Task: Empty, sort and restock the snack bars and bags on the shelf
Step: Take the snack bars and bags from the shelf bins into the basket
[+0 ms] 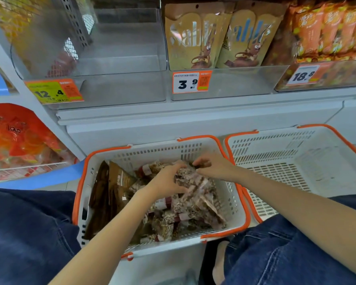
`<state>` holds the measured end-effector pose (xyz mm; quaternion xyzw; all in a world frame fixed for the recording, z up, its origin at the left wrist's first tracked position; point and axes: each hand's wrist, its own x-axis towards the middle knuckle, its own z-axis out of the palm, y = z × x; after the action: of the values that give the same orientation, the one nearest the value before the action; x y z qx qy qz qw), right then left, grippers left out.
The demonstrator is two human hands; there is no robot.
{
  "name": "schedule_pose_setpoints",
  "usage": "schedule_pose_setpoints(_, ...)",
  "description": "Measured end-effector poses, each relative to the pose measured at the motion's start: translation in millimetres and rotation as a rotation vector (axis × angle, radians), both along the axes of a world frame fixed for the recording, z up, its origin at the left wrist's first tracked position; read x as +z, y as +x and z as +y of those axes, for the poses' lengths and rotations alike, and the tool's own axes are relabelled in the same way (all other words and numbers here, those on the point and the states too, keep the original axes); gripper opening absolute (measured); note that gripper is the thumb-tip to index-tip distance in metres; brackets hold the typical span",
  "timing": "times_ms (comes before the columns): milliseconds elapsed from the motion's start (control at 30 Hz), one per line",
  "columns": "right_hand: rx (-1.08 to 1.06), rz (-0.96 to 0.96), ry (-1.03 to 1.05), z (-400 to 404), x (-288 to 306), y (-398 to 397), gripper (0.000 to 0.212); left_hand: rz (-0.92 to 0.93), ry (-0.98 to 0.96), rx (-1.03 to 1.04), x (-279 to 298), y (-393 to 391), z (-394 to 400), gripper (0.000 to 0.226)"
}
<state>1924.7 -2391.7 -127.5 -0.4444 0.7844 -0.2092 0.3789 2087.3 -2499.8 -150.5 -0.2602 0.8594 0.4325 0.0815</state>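
Note:
A white basket with orange rim (232, 194) sits on the floor between my knees, filled with several clear-wrapped snack bars (195, 200) and brown snack bags (111, 186) leaning at its left side. My left hand (167, 179) reaches in and grips a bundle of the bars near the basket's middle. My right hand (212, 164) pinches the far end of the same bundle. Above, the clear shelf bin (121, 64) marked 12.4 holds no goods. The bin marked 3.9 holds tan chocolate snack bags (220, 36).
A second white basket (296, 161) with orange rim stands empty to the right. Orange packets (333, 29) fill the 18.8 bin at top right. Red-orange bags (14, 136) lie on a lower rack at left. My jeans-clad knees flank the basket.

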Motion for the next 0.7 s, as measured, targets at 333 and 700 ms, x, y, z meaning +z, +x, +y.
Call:
schedule_pose_setpoints(333,-0.062,-0.024,-0.152,-15,12,-7,0.019,0.094,-0.235,-0.008,13,-4,-10,0.037)
schedule_pose_setpoints(700,-0.282,0.598,-0.776,-108,202,-115,0.031,0.631,-0.850,0.194,191,-99,-134,0.052)
